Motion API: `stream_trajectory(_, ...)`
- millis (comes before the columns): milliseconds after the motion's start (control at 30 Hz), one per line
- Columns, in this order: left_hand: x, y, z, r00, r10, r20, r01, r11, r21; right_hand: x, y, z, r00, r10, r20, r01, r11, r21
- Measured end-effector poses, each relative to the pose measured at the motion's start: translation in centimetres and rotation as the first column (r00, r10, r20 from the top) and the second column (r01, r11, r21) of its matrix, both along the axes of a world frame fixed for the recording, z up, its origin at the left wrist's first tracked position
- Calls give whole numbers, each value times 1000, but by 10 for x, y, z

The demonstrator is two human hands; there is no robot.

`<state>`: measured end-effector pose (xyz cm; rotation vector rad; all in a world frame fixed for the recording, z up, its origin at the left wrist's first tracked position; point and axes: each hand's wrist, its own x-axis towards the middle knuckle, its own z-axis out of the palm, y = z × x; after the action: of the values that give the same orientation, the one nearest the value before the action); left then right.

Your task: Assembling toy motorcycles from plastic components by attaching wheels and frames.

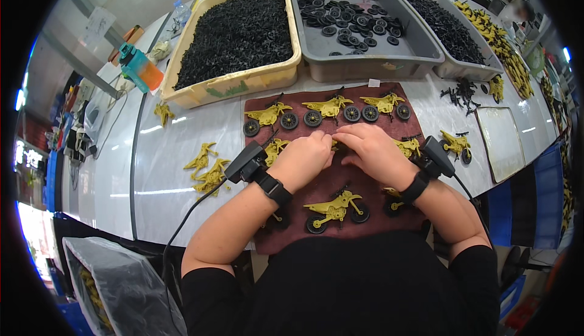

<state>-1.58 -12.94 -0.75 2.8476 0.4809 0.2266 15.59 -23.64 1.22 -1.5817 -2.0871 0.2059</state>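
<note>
Above the middle of a dark red cloth (298, 199), my left hand (309, 158) and my right hand (372, 153) meet with fingers bent together. Between the fingertips a bit of a yellow toy motorcycle (334, 145) shows; the rest is hidden by the hands. Beside my left hand lies another toy motorcycle (275, 151), and one more (407, 147) is partly covered by my right wrist. Along the cloth's far edge, three yellow toy motorcycles with black wheels lie in a row, the middle one (328, 108) included. Nearest me is a toy motorcycle (334, 211) with both wheels showing.
Behind the cloth stand a cream bin (234, 88) heaped with small black parts, a grey bin (377, 63) of black wheels, and another grey bin (483, 68). Loose yellow bodies (210, 175) lie left. A bottle (140, 68) stands farther left; a flat tray (500, 143) lies right.
</note>
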Motion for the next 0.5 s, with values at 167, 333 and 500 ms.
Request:
stream_trajectory(167, 1, -1, -5, 988, 42, 152, -34, 998, -49, 1, 14, -16, 994, -62, 94, 47, 987, 157)
stream_trajectory(333, 3, 6, -6, 983, 30, 181, -27, 999, -21, 1, 21, -19, 977, -70, 203, 28, 979, 201)
stream_trajectory(500, 4, 15, -4, 984, 8, 177, 8, 996, -87, 5, 26, -14, 969, -69, 238, 43, 993, 111)
